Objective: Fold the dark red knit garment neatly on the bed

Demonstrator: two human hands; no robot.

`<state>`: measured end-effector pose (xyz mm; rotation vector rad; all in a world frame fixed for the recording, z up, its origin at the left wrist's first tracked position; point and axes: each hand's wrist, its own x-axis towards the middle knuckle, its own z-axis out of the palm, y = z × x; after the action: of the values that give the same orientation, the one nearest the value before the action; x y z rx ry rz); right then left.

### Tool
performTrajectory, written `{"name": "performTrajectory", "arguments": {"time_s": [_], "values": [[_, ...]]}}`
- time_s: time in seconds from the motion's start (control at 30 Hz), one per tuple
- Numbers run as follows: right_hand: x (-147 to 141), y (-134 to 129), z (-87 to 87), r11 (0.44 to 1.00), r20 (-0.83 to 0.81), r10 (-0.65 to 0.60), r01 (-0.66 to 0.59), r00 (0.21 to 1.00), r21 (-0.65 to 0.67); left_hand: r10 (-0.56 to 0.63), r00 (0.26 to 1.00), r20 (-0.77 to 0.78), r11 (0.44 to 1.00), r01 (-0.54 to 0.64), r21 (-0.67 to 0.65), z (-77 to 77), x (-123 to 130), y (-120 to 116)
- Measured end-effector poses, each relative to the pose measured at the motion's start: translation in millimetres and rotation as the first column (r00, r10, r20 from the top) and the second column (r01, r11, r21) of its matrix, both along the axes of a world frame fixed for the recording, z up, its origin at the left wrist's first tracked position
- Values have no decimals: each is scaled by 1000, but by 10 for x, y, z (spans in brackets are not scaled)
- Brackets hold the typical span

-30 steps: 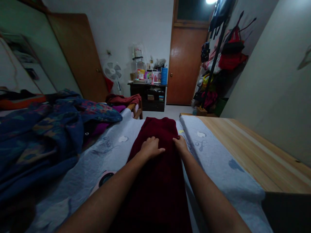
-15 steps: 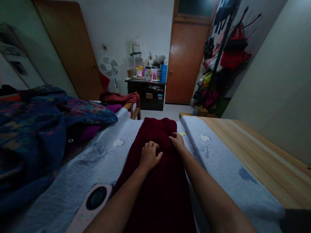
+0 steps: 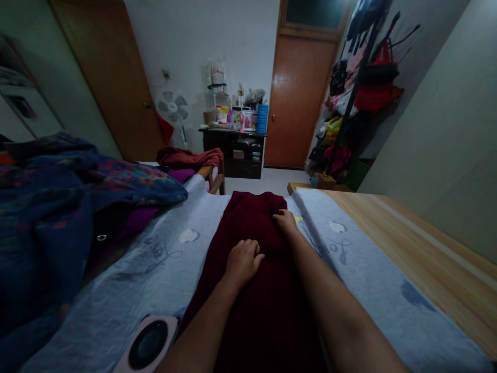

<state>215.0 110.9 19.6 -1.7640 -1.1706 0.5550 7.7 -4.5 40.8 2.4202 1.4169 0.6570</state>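
Observation:
A long dark red garment (image 3: 256,217) lies lengthwise on the bed, running from its far edge toward me. My left hand (image 3: 244,261) rests palm down on the middle of the cloth, its fingers slightly bent and the thumb apart. At the far right edge of the garment is my right hand (image 3: 286,221), with thumb and fingertips drawn together on the fabric; the farther fingers are hidden. Beside my left forearm lies a pink device with a round dark face (image 3: 149,344), partly cut off by the frame.
A pale blue patterned sheet (image 3: 349,264) covers the bed, with bare wood boards (image 3: 411,228) along the right. Blue floral clothing (image 3: 77,191) is heaped at left. Beyond stand a fan (image 3: 173,108), a dark cabinet (image 3: 209,155) and a brown door (image 3: 293,103). Bags (image 3: 376,93) hang at right.
My left hand has slid slightly nearer and to the right over the cloth. The right hand keeps to the garment's far right edge. The camera view has shifted a little.

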Motion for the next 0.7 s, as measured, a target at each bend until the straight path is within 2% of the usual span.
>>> {"name": "performTrajectory", "arguments": {"time_s": [0.13, 0.27, 0.4, 0.53, 0.7], "values": [[63, 163, -22, 1000, -99, -10, 11, 995, 12, -25, 974, 227, 998, 36, -45, 84, -70, 46], [55, 316, -78, 998, -230, -26, 39, 973, 52, 58, 928, 368, 996, -31, -80, 137, -125, 76], [57, 399, -191, 994, -297, -48, 74, 954, 77, 52, 949, 312, 998, -39, -49, 108, -115, 93], [106, 424, -309, 993, -309, -56, 85, 949, 83, 16, 974, 226, 998, -30, 61, 74, -66, 86], [153, 432, -351, 995, -317, -28, 58, 948, 84, 1, 998, 65, 995, -8, 101, 37, -12, 82]]}}
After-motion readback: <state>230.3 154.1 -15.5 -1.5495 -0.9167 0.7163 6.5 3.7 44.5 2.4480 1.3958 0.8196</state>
